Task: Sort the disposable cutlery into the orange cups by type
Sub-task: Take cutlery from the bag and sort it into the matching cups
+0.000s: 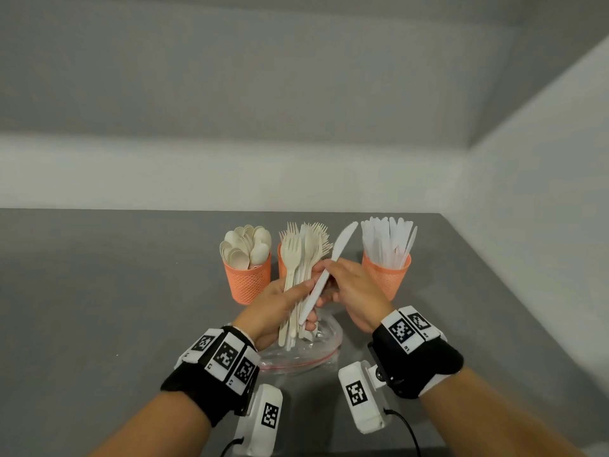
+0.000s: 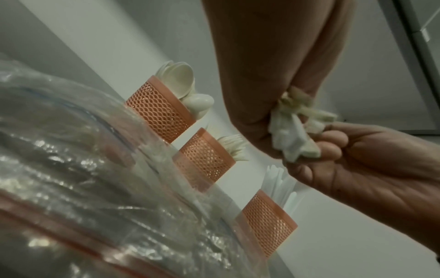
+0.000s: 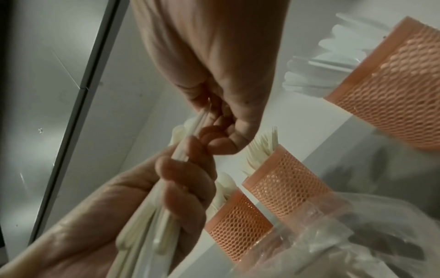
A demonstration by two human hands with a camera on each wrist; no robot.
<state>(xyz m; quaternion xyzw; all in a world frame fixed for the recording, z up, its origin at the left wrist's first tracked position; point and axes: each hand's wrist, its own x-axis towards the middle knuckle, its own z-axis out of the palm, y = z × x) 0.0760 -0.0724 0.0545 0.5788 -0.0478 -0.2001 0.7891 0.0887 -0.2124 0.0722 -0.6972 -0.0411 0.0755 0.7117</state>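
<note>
Three orange mesh cups stand in a row at the back of the table: one with spoons [image 1: 247, 282], one with forks [image 1: 281, 262] mostly hidden behind my hands, one with white knives [image 1: 387, 273]. My left hand [image 1: 280, 303] grips an upright bundle of cream cutlery [image 1: 295, 258], forks among it. My right hand [image 1: 351, 288] pinches a white knife [image 1: 341, 244] that leans against the bundle, blade up and to the right. In the right wrist view the left hand's fingers [image 3: 185, 188] wrap the bundle's handles [image 3: 147, 235]. The left wrist view shows the handle ends [image 2: 295, 135].
A crumpled clear plastic bag [image 1: 306, 356] with a red zip strip lies on the grey table [image 1: 115, 308] right under my hands. Walls close the table in at the back and on the right. The bag fills the lower left of the left wrist view [image 2: 71, 169].
</note>
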